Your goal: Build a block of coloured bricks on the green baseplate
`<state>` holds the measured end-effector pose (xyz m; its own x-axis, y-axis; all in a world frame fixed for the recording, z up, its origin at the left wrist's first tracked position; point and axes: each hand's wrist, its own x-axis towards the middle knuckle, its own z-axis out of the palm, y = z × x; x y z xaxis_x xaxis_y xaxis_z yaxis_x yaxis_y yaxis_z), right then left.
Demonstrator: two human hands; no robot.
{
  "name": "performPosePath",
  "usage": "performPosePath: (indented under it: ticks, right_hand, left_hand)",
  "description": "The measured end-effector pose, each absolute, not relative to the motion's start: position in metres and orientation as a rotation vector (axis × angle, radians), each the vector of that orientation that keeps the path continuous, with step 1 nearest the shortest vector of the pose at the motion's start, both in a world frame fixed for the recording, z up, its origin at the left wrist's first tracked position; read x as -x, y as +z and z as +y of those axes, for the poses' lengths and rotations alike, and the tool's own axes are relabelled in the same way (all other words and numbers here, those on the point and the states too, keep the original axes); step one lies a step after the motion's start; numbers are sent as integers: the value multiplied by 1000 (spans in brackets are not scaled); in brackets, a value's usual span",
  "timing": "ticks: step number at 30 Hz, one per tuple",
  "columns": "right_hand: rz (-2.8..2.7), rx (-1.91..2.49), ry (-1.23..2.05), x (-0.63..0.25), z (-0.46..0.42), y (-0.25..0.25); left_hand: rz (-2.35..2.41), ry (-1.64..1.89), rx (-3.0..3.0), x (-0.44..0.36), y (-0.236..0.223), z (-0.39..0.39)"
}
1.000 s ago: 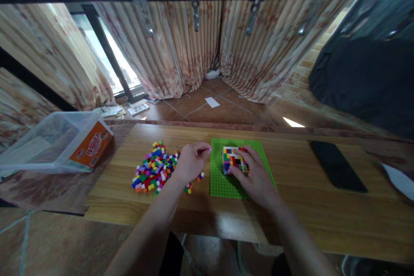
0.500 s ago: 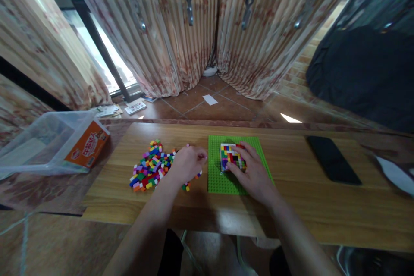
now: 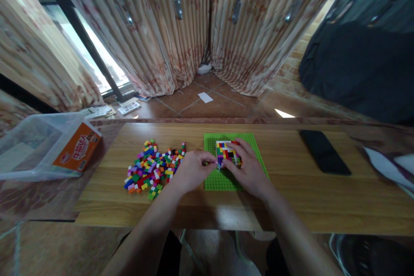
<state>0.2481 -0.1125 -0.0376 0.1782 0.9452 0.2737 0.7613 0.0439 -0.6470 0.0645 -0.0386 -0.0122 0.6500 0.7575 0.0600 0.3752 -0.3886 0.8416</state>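
A green baseplate (image 3: 255,155) lies on the wooden table (image 3: 291,189), with a block of many-coloured small bricks (image 3: 226,152) built on it. My right hand (image 3: 247,170) rests on the plate, its fingers curled round the block's right and near side. My left hand (image 3: 192,170) is pinched at the block's near left corner, its fingertips holding a small brick I can barely make out. A heap of loose coloured bricks (image 3: 150,168) lies just left of my left hand.
A clear plastic tub with an orange label (image 3: 48,146) sits at the left, off the table's end. A black phone (image 3: 323,152) lies at the right, with a white object (image 3: 388,168) beyond it. Curtains and tiled floor are behind the table.
My left hand moved from the edge of the brick heap rightward to the block's near left corner. The camera view tilted down a little. My right hand stayed on the block.
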Motion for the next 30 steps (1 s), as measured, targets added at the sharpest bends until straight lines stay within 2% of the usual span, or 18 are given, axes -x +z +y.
performPosePath:
  ticks: [30]
  right_hand:
    - [-1626,1755,314,-248,-112,-40]
  left_hand:
    - [927,644,-1811,-78,-25,-45]
